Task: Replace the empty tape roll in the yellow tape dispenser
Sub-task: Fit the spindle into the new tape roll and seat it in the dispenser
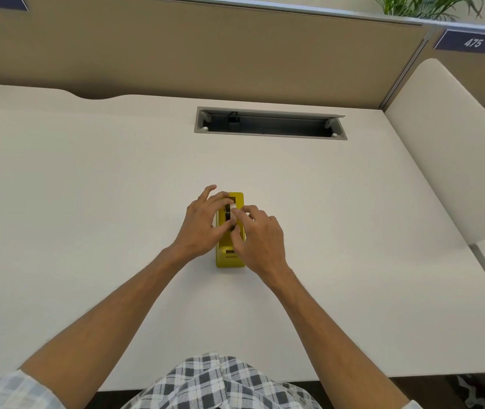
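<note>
Checked shirt (220, 382) is seen nearest, at the desk (88, 202) edge. Yellow tape dispenser (229, 255) is stood mid-desk. Tape roll (229, 212), seated in its well, is pinched between left hand (203, 224) and right hand (260, 237) fingertips. Cable tray (270, 124) is recessed behind.

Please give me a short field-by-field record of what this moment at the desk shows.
surface: white desk
dispenser: yellow tape dispenser standing on the desk, its long axis pointing away from the person
roll: dark roll with a white part in the dispenser's top slot
left hand: fingers on the roll from the left
right hand: fingers on the roll from the right
spare roll: none visible
background: open cable tray, partition sign reading 475
</note>
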The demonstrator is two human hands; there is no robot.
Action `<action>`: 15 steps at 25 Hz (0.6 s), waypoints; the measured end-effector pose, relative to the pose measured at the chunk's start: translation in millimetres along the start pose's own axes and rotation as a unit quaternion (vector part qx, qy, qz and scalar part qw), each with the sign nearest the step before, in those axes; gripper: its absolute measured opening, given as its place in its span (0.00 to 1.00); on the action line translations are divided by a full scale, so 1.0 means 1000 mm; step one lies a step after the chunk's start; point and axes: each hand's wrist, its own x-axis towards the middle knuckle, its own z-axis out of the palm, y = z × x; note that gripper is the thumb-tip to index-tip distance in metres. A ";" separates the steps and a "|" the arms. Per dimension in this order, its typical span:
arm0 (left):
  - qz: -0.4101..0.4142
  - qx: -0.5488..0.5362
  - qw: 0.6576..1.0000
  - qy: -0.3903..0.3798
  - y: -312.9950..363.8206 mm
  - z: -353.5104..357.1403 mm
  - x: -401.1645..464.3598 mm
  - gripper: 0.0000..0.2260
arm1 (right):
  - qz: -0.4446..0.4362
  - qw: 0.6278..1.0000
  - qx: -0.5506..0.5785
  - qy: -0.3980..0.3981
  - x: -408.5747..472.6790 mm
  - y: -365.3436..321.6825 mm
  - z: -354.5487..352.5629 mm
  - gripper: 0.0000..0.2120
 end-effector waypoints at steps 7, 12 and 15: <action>-0.017 -0.029 0.999 0.018 0.004 -0.001 -0.002 0.21 | 0.001 1.000 0.007 0.001 -0.001 -0.001 -0.001 0.14; 0.000 -0.009 1.000 0.004 0.001 -0.001 0.000 0.17 | -0.001 1.000 0.002 0.005 -0.001 -0.001 -0.001 0.13; 0.010 -0.024 0.999 0.026 0.001 -0.002 -0.002 0.15 | 0.000 1.000 0.001 -0.001 -0.001 -0.001 -0.001 0.13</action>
